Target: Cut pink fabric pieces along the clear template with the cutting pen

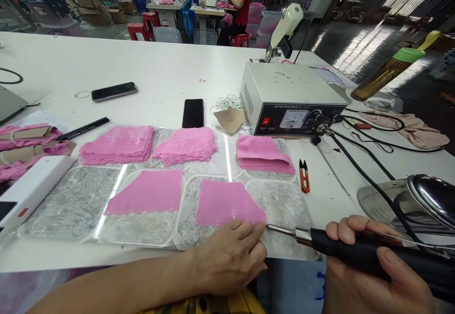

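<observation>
My right hand (377,266) is wrapped around the black handle of an ultrasonic welding handpiece (341,245). Its thin metal tip points left and meets the lower right corner of a flat pink fabric piece (227,202). My left hand (234,252) presses its bunched fingertips onto that piece's lower edge, right beside the tip; what lies under the fingers is hidden. Another pink fabric piece (149,192) lies flat to the left on the grey patterned mat (78,205). Behind them are two stacks of pink lace pieces (117,144) (186,146) and a folded pink pile (261,155).
A welder box (295,98) stands at back right, its black cables (369,181) running toward the handpiece. Orange thread snips (304,176), a glass jar (384,200), two phones (114,92) (193,113) and a white device (35,191) surround the mat. A person (238,8) sits sewing beyond.
</observation>
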Demonstrator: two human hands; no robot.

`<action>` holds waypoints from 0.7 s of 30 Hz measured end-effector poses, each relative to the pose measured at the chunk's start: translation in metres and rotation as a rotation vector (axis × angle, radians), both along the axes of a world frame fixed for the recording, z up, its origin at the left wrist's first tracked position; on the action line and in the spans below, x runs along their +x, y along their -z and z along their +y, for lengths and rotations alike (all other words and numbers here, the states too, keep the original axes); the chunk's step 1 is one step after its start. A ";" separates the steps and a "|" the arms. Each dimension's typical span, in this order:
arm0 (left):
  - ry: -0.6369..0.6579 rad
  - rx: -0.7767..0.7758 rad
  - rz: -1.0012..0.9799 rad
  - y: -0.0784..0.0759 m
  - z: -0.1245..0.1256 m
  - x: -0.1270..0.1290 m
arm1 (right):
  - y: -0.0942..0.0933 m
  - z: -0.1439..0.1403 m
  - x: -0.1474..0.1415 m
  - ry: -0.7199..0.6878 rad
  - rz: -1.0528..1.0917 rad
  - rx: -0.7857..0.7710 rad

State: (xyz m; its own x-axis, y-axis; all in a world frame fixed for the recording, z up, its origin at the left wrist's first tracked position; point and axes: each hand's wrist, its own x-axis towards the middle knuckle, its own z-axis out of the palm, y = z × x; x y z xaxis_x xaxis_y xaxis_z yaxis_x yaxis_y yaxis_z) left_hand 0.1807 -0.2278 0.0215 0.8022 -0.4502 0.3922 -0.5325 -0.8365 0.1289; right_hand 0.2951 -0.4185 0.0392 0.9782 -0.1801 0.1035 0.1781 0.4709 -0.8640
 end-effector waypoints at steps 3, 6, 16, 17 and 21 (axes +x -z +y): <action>0.008 0.017 0.005 0.000 0.000 0.001 | 0.001 -0.002 0.002 -0.018 0.008 0.004; 0.012 0.028 0.001 0.000 0.000 0.002 | 0.004 -0.005 0.003 -0.016 -0.019 0.002; 0.025 0.028 0.024 0.002 0.000 0.003 | 0.003 -0.002 0.002 0.020 -0.069 -0.075; 0.028 0.029 0.028 0.002 0.000 0.003 | 0.003 -0.002 0.002 0.015 -0.061 -0.077; 0.038 0.036 0.030 0.002 0.000 0.003 | 0.005 -0.001 0.003 0.025 -0.037 -0.070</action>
State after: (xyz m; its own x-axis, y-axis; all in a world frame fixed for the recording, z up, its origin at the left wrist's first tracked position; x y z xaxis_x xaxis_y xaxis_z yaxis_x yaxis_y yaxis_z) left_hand 0.1834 -0.2276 0.0198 0.7954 -0.4939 0.3512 -0.5602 -0.8202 0.1154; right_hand 0.2981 -0.4197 0.0344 0.9689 -0.1951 0.1524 0.2211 0.4050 -0.8872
